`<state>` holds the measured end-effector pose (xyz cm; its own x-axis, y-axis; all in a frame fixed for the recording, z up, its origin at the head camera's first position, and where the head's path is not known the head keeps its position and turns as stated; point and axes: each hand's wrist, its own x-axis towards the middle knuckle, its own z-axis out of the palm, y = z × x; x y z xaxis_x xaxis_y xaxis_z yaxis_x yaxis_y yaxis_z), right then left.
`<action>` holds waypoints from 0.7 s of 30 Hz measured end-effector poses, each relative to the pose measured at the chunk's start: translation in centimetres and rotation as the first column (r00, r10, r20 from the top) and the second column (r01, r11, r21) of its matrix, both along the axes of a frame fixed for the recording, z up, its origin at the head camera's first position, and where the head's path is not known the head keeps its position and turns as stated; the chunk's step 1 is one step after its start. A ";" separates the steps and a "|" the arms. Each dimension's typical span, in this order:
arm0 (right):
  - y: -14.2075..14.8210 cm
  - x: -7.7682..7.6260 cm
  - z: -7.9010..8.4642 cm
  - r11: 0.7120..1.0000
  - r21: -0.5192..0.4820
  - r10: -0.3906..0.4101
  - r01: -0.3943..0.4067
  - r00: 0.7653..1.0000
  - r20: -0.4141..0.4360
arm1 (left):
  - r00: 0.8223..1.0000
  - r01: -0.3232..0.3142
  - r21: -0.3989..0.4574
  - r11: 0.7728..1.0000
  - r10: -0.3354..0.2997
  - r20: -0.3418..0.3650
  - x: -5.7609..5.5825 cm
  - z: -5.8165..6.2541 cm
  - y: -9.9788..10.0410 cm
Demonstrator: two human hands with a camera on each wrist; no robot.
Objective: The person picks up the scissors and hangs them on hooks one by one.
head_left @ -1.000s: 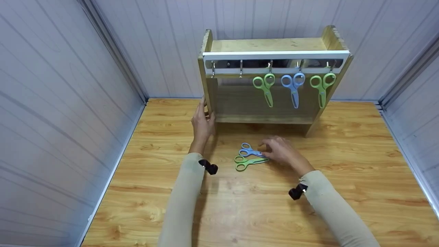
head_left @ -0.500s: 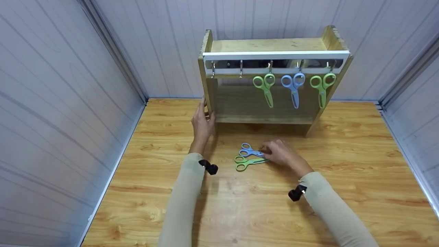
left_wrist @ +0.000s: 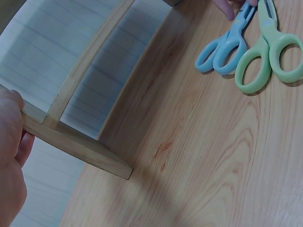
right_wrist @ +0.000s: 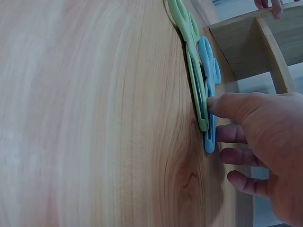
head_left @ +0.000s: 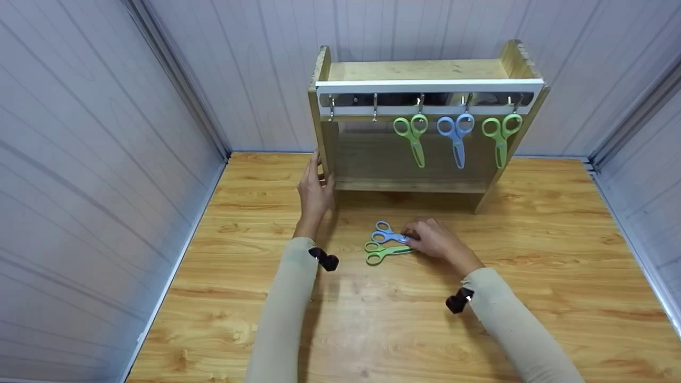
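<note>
My left hand (head_left: pixel 314 194) grips the left side panel of a wooden shelf (head_left: pixel 409 187) near its lower part; the left wrist view shows the hand (left_wrist: pixel 10 151) on the panel's edge. In front of the shelf, blue scissors (head_left: pixel 395 237) lie on the wood-grain surface beside green scissors (head_left: pixel 392 250). Both have their ring handles toward the left. My right hand (head_left: pixel 433 238) pinches the blue scissors by the blade end, thumb on one side and fingers on the other in the right wrist view. Part of that blade is hidden behind the thumb (right_wrist: pixel 232 105).
Along the shelf's top front runs a white hook rail (head_left: pixel 425 84). Green scissors (head_left: pixel 417 151), blue scissors (head_left: pixel 457 143) and more green scissors (head_left: pixel 500 146) hang from its three right hooks. The two left hooks are bare. Pale panelled walls (head_left: pixel 255 69) stand behind and at both sides.
My right hand has lowered slightly and closed its thumb and fingers on the blade end of the blue scissors. The left hand stays on the shelf's side.
</note>
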<state>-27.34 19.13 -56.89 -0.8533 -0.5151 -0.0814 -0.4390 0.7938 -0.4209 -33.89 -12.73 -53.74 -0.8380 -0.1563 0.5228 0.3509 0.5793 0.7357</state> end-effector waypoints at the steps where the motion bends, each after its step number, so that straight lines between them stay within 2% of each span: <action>1: 0.0 0.0 0.0 1.000 0.001 0.002 -0.002 1.000 0.000 | 1.000 0.000 0.000 1.000 0.000 -0.001 0.0 0.0 0.0; 21: 0.0 0.0 -0.3 0.999 -0.026 -0.027 0.028 0.999 0.038 | 1.000 0.001 -0.009 1.000 -0.001 -0.022 -0.1 -0.2 0.0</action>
<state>-27.32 19.09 -57.22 -0.8635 -0.4942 -0.1008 -0.4007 0.7936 -0.4579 -34.00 -12.78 -53.98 -0.8263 -0.1508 0.5427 0.3678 0.5855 0.7225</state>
